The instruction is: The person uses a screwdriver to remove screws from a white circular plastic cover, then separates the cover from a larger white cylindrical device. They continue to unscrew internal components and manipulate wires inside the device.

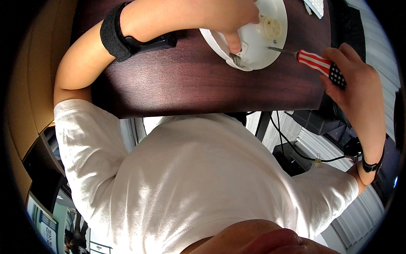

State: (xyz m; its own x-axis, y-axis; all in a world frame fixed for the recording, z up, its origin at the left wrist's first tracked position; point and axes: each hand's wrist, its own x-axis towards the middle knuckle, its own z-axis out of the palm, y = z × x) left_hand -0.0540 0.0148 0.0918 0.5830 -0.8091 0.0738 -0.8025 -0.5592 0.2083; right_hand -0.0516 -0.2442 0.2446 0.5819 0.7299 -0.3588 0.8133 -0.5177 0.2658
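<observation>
Screwdriver (314, 61) at white shell (259, 53)

Right hand (353, 72): fingers closed round striped screwdriver handle; tip over shell, contact unclear. Left hand (234, 19): thumb inside shell, other fingers partly hidden, can't tell grip. Dark surface (169, 80) beneath.

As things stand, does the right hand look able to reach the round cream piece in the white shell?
Likely yes: the right hand, holding a flag-patterned screwdriver, is right of the white shell; nothing seems to block its way to the round cream piece, and the left hand is to the piece's left.
</observation>
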